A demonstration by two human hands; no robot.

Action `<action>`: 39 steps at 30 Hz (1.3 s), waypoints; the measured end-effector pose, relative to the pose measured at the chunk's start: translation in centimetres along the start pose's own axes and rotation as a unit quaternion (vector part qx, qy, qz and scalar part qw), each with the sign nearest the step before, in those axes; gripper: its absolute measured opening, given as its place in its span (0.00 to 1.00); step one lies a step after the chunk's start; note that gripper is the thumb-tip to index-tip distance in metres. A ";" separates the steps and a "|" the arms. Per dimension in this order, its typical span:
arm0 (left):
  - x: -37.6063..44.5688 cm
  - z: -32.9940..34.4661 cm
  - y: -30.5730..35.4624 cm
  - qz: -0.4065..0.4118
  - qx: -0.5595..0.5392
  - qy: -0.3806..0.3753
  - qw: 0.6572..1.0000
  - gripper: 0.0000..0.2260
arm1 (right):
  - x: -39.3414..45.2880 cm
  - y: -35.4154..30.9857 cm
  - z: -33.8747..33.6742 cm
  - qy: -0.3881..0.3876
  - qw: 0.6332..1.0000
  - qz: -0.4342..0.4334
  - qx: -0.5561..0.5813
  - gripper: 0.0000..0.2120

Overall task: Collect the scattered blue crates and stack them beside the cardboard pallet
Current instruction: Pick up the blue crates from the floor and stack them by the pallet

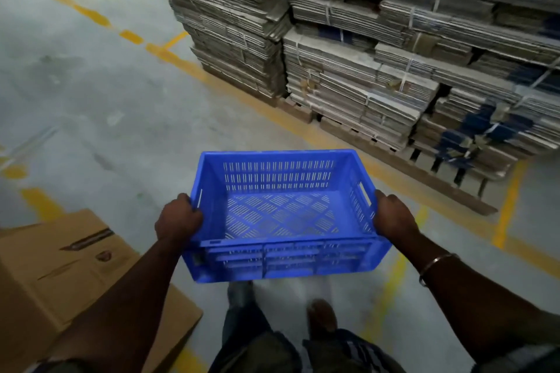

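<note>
Grip: the left hand and right hand are each curling round a short end rim of the blue crate, clamped on it.
Crate: it is hanging above the floor, empty, mouth up, long axis running left to right.
Handling: it is looking light, stiff and perforated; the end slots are probably offering the surest hold.
Ahead: the cardboard pallet is standing near, beyond and to the right.

brown carton near-left | yellow floor lines | grey concrete floor
</note>
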State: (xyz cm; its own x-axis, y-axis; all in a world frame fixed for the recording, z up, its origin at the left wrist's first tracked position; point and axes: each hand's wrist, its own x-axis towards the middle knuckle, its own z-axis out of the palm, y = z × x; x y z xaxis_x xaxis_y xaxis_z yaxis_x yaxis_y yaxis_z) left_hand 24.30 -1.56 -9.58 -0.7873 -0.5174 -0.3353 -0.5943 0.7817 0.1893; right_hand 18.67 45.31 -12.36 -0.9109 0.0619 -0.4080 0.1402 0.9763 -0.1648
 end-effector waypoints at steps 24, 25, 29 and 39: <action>44.0 2.2 19.0 0.116 0.087 -0.229 0.963 0.13 | 24.5 -10.1 7.4 -0.017 0.851 0.403 0.336 0.13; 45.0 3.1 19.6 0.118 0.099 -0.226 0.962 0.12 | 25.7 -10.0 7.8 -0.042 0.846 0.403 0.347 0.13; 52.3 8.9 22.5 0.105 0.116 -0.259 0.953 0.14 | 31.9 -8.6 10.2 -0.074 0.816 0.408 0.403 0.11; 68.9 27.4 26.7 0.098 0.058 -0.231 0.966 0.13 | 48.3 -8.1 25.9 -0.080 0.754 0.447 0.475 0.12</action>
State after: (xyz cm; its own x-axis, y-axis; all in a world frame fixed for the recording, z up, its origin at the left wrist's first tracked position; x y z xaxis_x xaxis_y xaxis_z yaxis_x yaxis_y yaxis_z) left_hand -41.30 -6.81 -52.94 -0.7098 -0.1654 -0.6847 -0.3972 0.8967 0.1952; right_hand -16.43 35.07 -54.02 -0.2391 0.5068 -0.8282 0.9543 -0.0347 -0.2968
